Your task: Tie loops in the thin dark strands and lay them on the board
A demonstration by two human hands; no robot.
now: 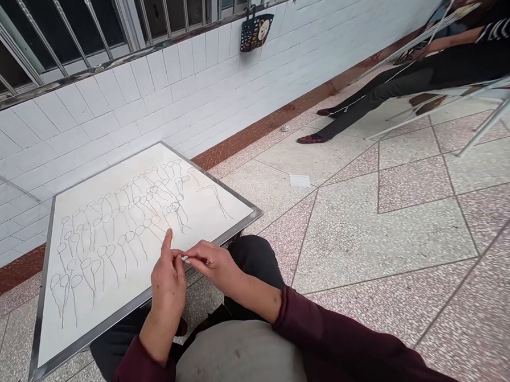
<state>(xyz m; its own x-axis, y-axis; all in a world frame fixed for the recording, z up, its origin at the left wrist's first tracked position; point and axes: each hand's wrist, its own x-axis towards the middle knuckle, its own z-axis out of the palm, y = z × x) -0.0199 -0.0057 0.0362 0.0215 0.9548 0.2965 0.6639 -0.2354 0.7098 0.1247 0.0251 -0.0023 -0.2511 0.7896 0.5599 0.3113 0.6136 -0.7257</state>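
Note:
My left hand (169, 278) is raised over the near edge of the white table, its index finger pointing up while the thumb and other fingers close together. From the right, my right hand (214, 264) meets it, thumb and forefinger pinched at the left fingertips. Whatever sits between them is too small to make out. Beyond my hands, several thin dark wire loops (96, 266) with long tails lie in rough rows across the white tabletop (128, 300). A few bent wire pieces (219, 201) without a clear loop lie near the right corner.
The metal-edged table stands by a white tiled wall (160, 105) with barred windows. A small dark patterned bag (256, 32) hangs from the bars. On the right another person (386, 87) sits with legs stretched out, beside a white metal frame (486, 122). A white paper (300, 180) lies on the floor.

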